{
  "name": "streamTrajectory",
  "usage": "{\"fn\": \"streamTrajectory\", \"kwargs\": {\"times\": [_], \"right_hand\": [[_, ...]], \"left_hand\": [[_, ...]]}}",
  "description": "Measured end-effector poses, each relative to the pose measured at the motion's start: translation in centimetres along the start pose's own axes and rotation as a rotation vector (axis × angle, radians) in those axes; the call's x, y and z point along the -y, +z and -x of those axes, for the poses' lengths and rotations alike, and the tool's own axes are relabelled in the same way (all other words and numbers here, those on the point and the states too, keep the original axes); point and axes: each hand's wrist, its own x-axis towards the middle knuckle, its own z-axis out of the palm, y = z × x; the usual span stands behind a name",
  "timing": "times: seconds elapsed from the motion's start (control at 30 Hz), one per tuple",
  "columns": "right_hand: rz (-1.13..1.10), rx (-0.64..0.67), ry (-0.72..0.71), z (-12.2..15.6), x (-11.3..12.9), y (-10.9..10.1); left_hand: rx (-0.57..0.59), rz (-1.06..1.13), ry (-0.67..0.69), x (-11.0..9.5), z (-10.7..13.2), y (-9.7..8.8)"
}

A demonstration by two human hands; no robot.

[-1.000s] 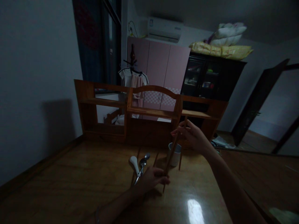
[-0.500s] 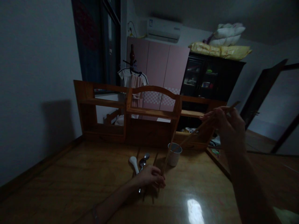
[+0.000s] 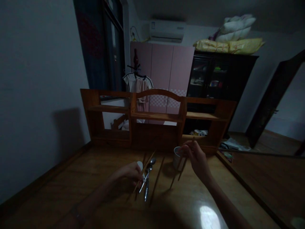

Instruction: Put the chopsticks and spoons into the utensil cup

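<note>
My left hand (image 3: 133,173) is closed around a wooden chopstick (image 3: 149,159), which slants up and to the right over the table. Under and beside those fingers lies a white spoon (image 3: 140,165), partly covered. Metal spoons (image 3: 146,188) rest just right of them, one bowl (image 3: 152,161) pointing away from me. Another chopstick (image 3: 157,180) lies on the wood farther right. With fingers pinched, my right hand (image 3: 192,154) holds chopsticks (image 3: 182,170) whose lower ends point down toward the table. This hand is in front of a white cup (image 3: 176,156) and partly hides it.
The wooden table (image 3: 102,178) has a low shelf unit (image 3: 157,117) along its back edge. A wall (image 3: 43,127) borders it at left, and a raised wooden edge (image 3: 240,181) runs down the right. Light glares on the tabletop near the front. The room is dim.
My right hand has come down and left from its raised position, bringing its chopsticks beside the cup. My left hand has moved left over the spoons with its chopstick. The view has shifted slightly.
</note>
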Motion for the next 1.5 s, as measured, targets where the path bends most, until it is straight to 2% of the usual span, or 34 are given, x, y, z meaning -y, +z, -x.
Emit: {"fn": "streamTrajectory", "kwargs": {"times": [0.13,0.27,0.33,0.43,0.5,0.6,0.7,0.83,0.97,1.07,1.23,1.3,1.4,1.5], "right_hand": [[-0.058,0.009,-0.010,0.2,-0.3,0.6],[0.008,0.052,-0.008,0.7,-0.6,0.5],[0.036,0.087,-0.003,1.1,-0.7,0.5],[0.032,0.119,0.004,1.6,-0.7,0.6],[0.042,0.127,0.011,1.8,-0.5,0.8],[0.047,0.135,0.021,2.0,-0.4,1.2],[-0.017,0.121,0.042,2.2,-0.6,1.7],[-0.096,0.125,0.099,2.5,-1.0,2.5],[-0.158,0.168,0.144,2.6,-1.1,2.7],[-0.144,0.229,0.171,2.5,-0.7,2.4],[0.191,0.225,-0.083,1.6,0.2,1.1],[0.285,0.272,-0.124,1.2,0.6,0.5],[0.326,0.358,-0.084,0.8,1.1,-0.3],[0.272,0.400,-0.034,0.6,1.2,-0.8]], "left_hand": [[-0.042,0.088,0.057,1.2,0.0,1.0],[-0.182,-0.055,-0.037,0.9,0.4,1.4],[-0.325,-0.266,0.001,0.2,0.8,1.4],[-0.615,-0.558,0.129,-1.6,1.4,2.1],[-0.684,-0.578,0.236,-3.4,1.5,3.4],[-0.505,-0.430,0.514,-6.3,1.0,6.5],[-0.327,-0.295,0.705,-8.0,-0.1,10.3],[-0.229,-0.118,0.806,-8.0,-2.4,13.5],[-0.186,-0.010,0.843,-7.0,-3.8,14.1],[-0.208,0.012,0.844,-6.6,-3.9,13.9],[-0.201,0.018,0.842,-6.1,-3.7,14.0],[-0.219,0.012,0.844,-6.0,-3.5,14.1],[-0.261,-0.008,0.850,-5.9,-3.1,14.1],[-0.288,-0.019,0.838,-5.9,-2.8,14.1]]}}
